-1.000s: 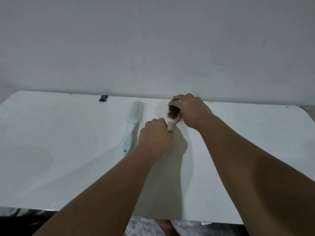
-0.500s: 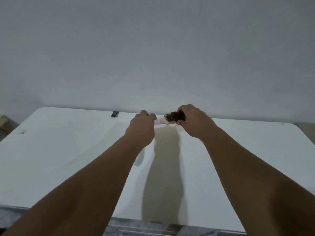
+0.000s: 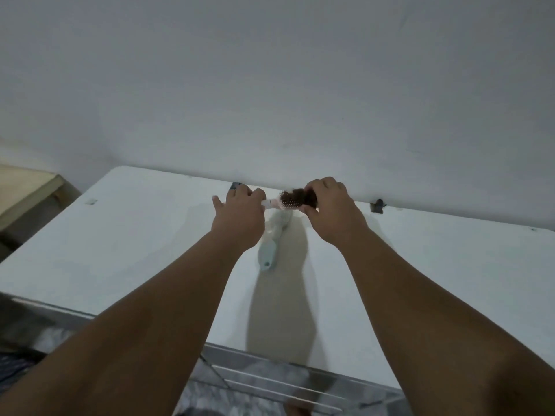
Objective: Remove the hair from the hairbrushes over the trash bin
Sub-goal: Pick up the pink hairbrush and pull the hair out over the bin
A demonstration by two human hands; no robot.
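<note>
Tabletop (image 3: 135,235) beneath my wrists carries the pale blue brush (image 3: 269,252), lying below my fingers. Above it my left hand (image 3: 237,217) grips the pink brush (image 3: 287,203) by its handle; my right hand (image 3: 333,214) pinches the dark hair (image 3: 295,194) on its head.

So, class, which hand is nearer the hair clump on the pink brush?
Right. The right hand grips the hair clump itself; the left hand holds the pink brush by its handle, left of the clump.
</note>
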